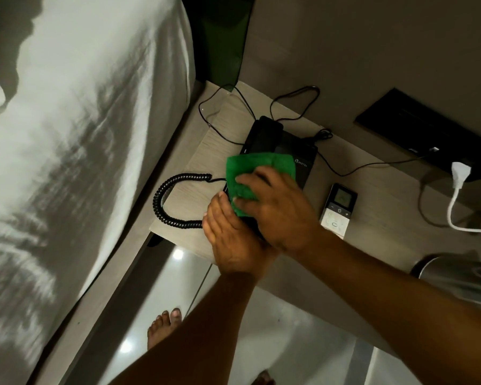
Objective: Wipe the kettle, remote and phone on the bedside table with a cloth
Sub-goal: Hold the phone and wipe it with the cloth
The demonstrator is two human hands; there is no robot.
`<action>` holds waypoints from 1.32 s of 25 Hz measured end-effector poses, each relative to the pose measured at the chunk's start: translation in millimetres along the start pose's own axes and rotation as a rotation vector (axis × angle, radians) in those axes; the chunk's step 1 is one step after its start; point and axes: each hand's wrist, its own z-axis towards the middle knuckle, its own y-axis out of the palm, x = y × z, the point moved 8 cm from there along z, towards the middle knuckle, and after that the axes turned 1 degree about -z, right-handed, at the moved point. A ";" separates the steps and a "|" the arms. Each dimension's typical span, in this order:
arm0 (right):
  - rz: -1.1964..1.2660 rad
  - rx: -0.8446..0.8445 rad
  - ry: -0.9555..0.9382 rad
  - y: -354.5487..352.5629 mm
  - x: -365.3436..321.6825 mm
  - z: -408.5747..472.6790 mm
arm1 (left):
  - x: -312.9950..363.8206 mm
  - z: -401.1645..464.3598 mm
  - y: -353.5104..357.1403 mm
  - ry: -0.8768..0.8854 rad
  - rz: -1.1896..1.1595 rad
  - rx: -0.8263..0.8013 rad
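Note:
A black corded phone lies on the pale wooden bedside table. My right hand presses a green cloth flat on the phone's near half. Beside it, my left hand grips the phone's near left edge. The phone's coiled cord loops out to the left. A white remote with a small screen lies just right of the phone. Only part of the steel kettle shows at the right edge.
A white bed fills the left side, close against the table. Thin black cables run behind the phone to a dark wall socket panel, where a white plug and cord hang. My bare feet stand on glossy floor tiles below.

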 end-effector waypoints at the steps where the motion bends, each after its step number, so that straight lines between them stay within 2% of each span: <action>1: -0.009 -0.013 0.002 1.7 4.3 -7.2 | -0.6 0.1 0.1 0.003 0.002 0.009; 4: -0.016 0.026 0.179 -6.8 56.5 0.5 | -1.9 0.4 1.1 0.000 0.022 -0.007; 7: 0.199 0.102 0.513 -18.5 121.5 27.4 | -2.1 1.2 2.1 0.001 0.038 -0.034; 9: 0.273 0.122 0.612 -20.0 135.4 36.4 | -1.4 1.3 2.1 -0.003 0.046 -0.046; 13: 0.198 0.159 0.622 -8.3 107.2 2.4 | -2.6 0.5 3.5 -0.023 0.040 -0.063; 18: 0.090 0.048 0.348 10.6 56.7 -47.1 | -1.6 0.2 1.6 0.003 0.018 -0.027; 24: 0.202 0.061 0.712 -5.5 135.9 11.9 | -0.4 -0.1 1.0 0.000 0.051 -0.040; 27: 0.180 0.086 0.719 -5.0 133.6 11.0 | -0.7 0.9 2.2 0.002 0.055 -0.047; 30: 0.190 0.127 0.603 6.2 73.9 -28.6 | 0.0 0.2 0.8 -0.015 0.046 -0.029; 33: 0.211 0.075 0.515 17.8 34.7 -66.7 | 0.0 -0.3 0.1 -0.012 0.047 -0.030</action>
